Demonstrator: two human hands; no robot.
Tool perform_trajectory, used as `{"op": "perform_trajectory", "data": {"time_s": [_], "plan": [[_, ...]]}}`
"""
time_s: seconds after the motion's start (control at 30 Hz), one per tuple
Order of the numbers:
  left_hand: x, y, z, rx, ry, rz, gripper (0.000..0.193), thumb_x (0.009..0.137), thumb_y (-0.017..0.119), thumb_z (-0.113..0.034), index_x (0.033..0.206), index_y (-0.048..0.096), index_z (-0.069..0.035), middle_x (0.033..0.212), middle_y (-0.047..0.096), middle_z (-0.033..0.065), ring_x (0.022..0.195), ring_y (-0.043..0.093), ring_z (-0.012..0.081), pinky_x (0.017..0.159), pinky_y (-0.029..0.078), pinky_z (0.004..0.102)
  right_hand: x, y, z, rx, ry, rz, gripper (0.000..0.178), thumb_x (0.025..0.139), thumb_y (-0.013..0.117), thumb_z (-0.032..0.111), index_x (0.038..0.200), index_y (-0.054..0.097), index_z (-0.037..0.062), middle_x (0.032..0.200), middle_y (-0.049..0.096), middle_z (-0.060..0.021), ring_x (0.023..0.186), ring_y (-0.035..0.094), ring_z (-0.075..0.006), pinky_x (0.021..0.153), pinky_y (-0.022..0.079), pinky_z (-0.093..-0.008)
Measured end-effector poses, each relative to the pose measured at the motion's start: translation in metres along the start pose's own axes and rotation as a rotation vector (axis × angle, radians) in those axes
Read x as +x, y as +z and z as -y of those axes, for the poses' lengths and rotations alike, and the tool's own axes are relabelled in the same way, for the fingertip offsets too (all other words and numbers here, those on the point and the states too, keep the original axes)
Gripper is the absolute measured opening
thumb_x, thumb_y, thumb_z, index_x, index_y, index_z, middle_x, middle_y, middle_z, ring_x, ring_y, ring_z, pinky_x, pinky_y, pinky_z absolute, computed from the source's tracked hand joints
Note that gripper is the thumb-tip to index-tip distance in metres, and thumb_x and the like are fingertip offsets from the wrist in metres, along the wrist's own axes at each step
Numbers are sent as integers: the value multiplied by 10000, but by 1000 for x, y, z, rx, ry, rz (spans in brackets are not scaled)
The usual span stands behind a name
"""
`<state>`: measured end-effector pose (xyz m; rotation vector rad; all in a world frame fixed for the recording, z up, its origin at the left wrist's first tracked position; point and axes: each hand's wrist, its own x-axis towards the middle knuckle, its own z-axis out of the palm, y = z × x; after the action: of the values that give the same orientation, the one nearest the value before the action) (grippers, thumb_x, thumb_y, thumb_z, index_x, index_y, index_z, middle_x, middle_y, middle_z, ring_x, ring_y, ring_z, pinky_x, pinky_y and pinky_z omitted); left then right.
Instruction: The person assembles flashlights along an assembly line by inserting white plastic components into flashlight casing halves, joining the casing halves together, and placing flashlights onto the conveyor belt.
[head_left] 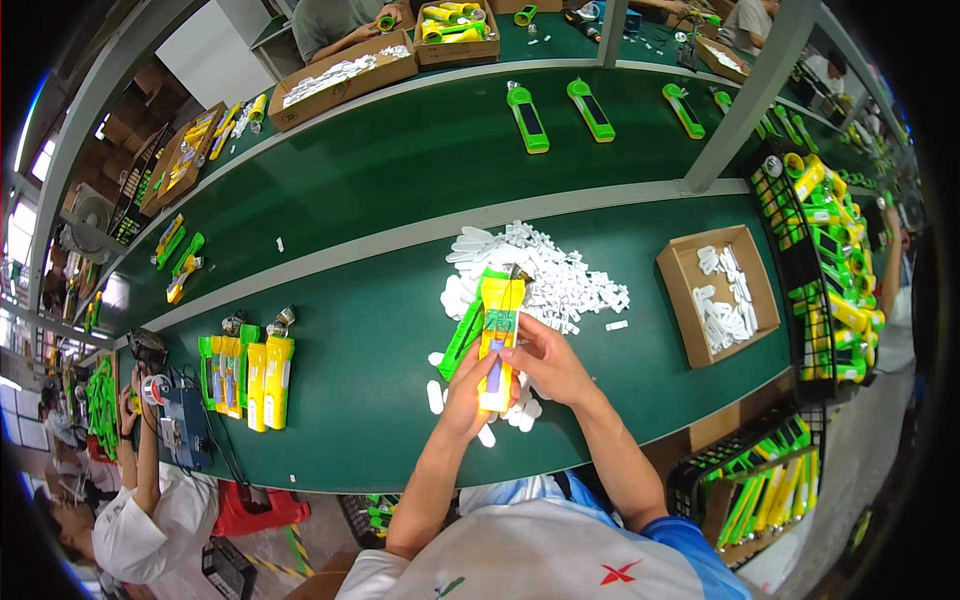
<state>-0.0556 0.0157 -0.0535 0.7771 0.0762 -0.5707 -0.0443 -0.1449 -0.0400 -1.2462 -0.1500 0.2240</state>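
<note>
The yellow shell (502, 293) is held above the desk (370, 390), in front of the person's chest, open side up, probably so that the circuit board (499, 321) faces the eyes. The left hand (467, 393) has its grip closed around the lower end, seemingly to steady it; the right hand (553, 366) grips the right edge, thumb by the violet part (494, 372). A green shell (462, 340) slants just beside it (whether the left fingers also hold this, I cannot tell). White pieces (540, 275) lie heaped just beyond, likely for easy reach, with more in the cardboard box (757, 285) to the right.
</note>
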Motion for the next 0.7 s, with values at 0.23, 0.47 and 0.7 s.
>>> {"op": "perform_trajectory", "data": {"time_s": [0.23, 0.47, 0.7], "plan": [[7, 13, -28, 77, 207, -49, 310, 1045, 441, -217, 1301, 437, -43, 1050, 592, 127, 802, 635, 189, 625, 538, 299, 9, -21, 16, -42, 29, -149, 432, 956, 624, 166, 1355, 548, 19, 1214, 644, -92, 1054, 612, -139, 929, 483, -311], [30, -43, -78, 287, 386, -308, 293, 1017, 534, -216, 1222, 541, -7, 897, 633, 72, 798, 628, 142, 693, 519, 268, 115, -82, 32, -485, -111, -300, 338, 917, 675, 247, 1176, 654, 31, 1033, 705, -83, 903, 664, -184, 858, 511, -327], [28, -105, -70, 629, 550, -734, 338, 984, 626, -160, 1238, 539, 44, 990, 684, 68, 799, 609, 94, 677, 487, 244, 299, -123, 46, -1496, -83, -778, 785, 824, 743, 385, 1444, 367, 86, 1392, 448, -205, 1258, 481, -397, 963, 483, -492]]}}
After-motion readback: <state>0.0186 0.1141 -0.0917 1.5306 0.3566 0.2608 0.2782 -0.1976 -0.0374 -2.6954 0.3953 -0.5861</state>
